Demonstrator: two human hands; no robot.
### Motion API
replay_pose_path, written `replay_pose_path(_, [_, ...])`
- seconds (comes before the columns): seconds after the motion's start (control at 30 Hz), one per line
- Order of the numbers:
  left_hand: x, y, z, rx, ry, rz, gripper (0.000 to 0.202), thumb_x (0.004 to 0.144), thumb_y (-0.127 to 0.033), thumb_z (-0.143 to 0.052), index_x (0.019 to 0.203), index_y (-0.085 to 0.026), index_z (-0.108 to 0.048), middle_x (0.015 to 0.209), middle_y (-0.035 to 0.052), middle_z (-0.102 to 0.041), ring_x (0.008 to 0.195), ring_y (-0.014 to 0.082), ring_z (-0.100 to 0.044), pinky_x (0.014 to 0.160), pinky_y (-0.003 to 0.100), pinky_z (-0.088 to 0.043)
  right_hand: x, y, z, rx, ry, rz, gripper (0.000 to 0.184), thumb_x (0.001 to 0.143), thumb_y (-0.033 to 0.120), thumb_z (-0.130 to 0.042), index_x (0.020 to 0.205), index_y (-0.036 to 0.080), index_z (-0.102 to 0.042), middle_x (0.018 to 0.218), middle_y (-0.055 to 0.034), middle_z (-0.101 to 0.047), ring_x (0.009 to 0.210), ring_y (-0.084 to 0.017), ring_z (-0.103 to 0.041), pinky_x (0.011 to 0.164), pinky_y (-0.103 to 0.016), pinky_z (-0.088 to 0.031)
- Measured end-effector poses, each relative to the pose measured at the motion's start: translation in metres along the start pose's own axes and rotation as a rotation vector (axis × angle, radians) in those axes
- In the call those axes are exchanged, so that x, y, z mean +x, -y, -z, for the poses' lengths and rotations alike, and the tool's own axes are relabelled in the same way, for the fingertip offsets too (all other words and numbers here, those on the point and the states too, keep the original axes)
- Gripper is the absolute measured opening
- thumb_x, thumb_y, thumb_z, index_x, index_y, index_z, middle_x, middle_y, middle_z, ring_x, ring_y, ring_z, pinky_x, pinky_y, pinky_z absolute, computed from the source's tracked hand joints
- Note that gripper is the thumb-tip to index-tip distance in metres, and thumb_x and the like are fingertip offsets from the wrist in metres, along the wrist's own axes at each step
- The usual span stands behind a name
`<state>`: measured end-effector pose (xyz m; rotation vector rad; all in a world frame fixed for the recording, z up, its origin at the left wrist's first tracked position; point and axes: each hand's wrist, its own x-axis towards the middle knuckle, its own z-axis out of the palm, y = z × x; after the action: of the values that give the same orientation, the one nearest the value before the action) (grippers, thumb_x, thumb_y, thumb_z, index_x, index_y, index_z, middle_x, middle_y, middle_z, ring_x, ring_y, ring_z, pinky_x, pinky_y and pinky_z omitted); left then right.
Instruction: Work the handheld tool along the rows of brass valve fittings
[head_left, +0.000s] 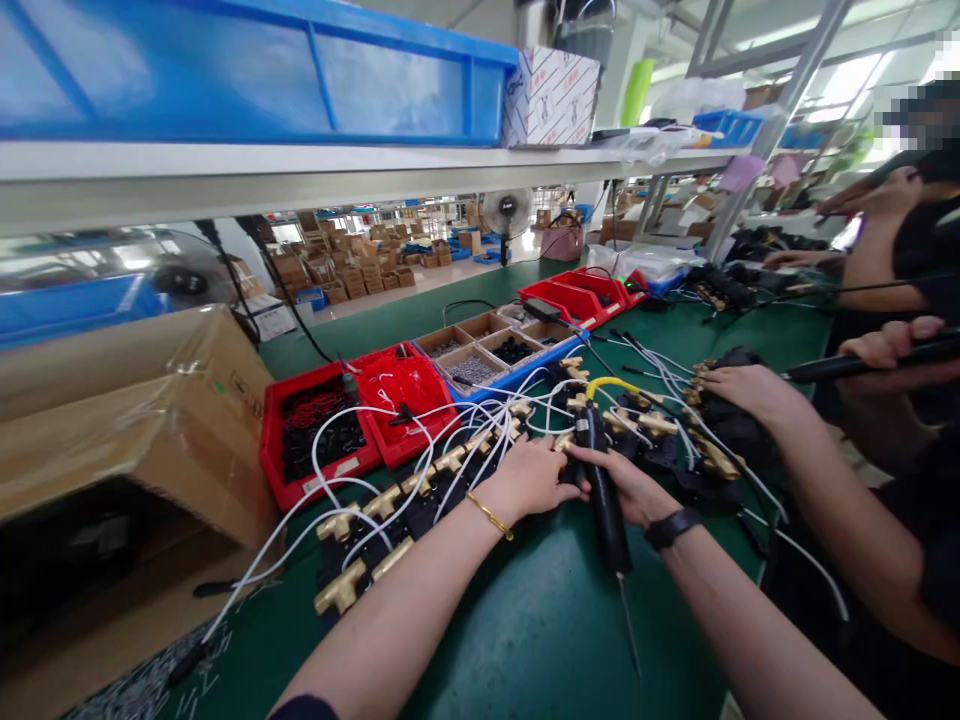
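My left hand [529,478], with a gold bracelet on the wrist, rests closed on a black part with brass fittings [559,445] and holds it down. My right hand [628,487], wearing a black wristband, grips a black electric screwdriver [606,500] whose tip points at that fitting. A row of brass tee fittings [379,505] on black housings with white wires [450,440] runs leftward across the green table [540,620].
Red bins [315,430], a blue tray of cardboard boxes holding screws [480,365] and a large cardboard box [135,420] stand on the left. A co-worker's hand [750,392] rests on black parts at right; another person's hand [892,345] holds a tool. A shelf hangs overhead.
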<state>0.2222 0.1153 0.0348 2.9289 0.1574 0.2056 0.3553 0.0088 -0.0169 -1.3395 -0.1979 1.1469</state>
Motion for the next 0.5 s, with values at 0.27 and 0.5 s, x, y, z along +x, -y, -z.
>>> replay_pose_path(0.27, [-0.134, 0.012, 0.059, -0.283, -0.344, 0.415, 0.013, 0.085, -0.031, -0.050, 0.084, -0.021, -0.059, 0.088, 0.0009, -0.060, 0.088, 0.0168, -0.054, 0.080, 0.029, -0.042, -0.018, -0.007, 0.016, -0.058, -0.007, -0.076, 0.044, 0.068, 0.026, -0.077, 0.096, 0.023, -0.043, 0.060, 0.0037, -0.048, 0.047, -0.014, -0.050, 0.042, -0.024, -0.047])
replay_pose_path(0.5, [-0.277, 0.042, 0.029, -0.753, -0.924, 1.079, 0.032, 0.085, -0.047, -0.042, 0.071, -0.019, -0.050, 0.061, -0.0033, -0.048, 0.057, 0.0118, -0.046, 0.054, 0.023, -0.037, -0.007, 0.005, 0.022, -0.005, 0.025, -0.150, 0.017, 0.078, 0.024, -0.061, 0.091, 0.020, -0.051, 0.060, -0.0023, -0.046, 0.047, -0.013, -0.044, 0.042, -0.024, -0.044])
